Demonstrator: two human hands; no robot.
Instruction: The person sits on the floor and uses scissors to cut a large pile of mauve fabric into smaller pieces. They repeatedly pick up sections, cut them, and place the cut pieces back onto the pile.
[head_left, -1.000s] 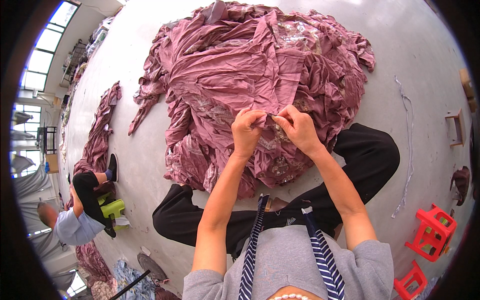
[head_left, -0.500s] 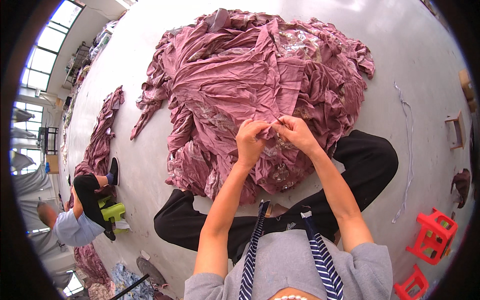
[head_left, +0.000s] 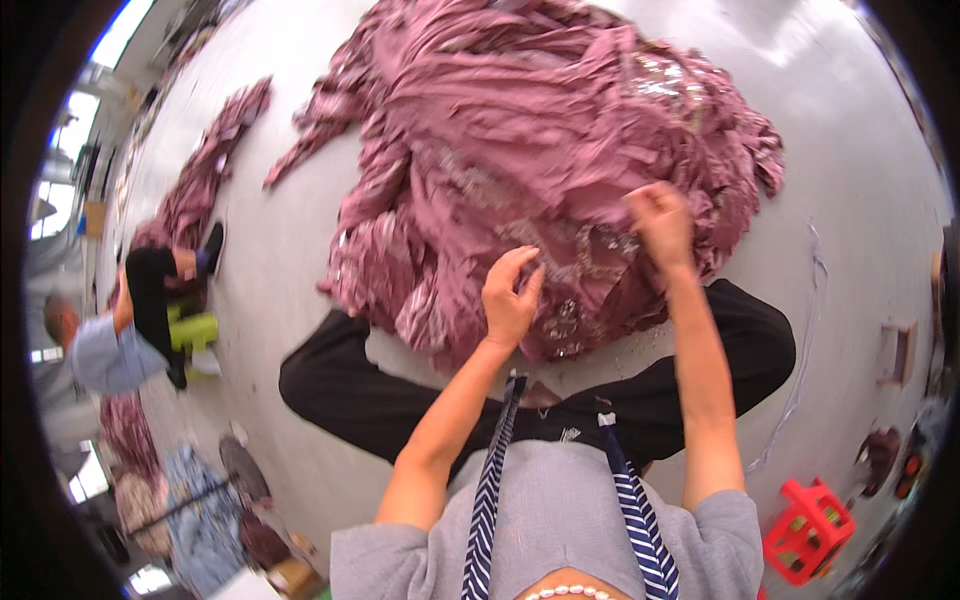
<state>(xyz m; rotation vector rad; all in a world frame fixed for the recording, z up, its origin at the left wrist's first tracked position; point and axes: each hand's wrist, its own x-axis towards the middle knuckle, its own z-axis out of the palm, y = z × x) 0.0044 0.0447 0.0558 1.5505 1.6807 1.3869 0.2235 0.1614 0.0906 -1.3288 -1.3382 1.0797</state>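
Note:
A large heap of dusty-pink fabric [head_left: 520,110] with shiny sequin patches spreads over the floor before my crossed legs. Above its near side my left hand [head_left: 510,300] is raised, fingers curved, with a gap between thumb and forefinger and nothing visible in it. Farther right and a little higher, my right hand [head_left: 664,228] is blurred by movement. Its fingertips are drawn together over the cloth; whatever they may hold is too small to make out. Neither hand clearly grips the fabric.
To the left, another person [head_left: 110,345] sits on a green stool [head_left: 195,330] beside a strip of pink cloth [head_left: 205,165]. A red plastic stool [head_left: 808,530] stands at lower right, and a pale cord [head_left: 805,350] lies on the floor. Blue cloth [head_left: 200,520] is at lower left.
My hands were together at the fabric; now they are apart, the right one moved up and right, the left off the cloth. The fabric between them has been let go. The view has shifted.

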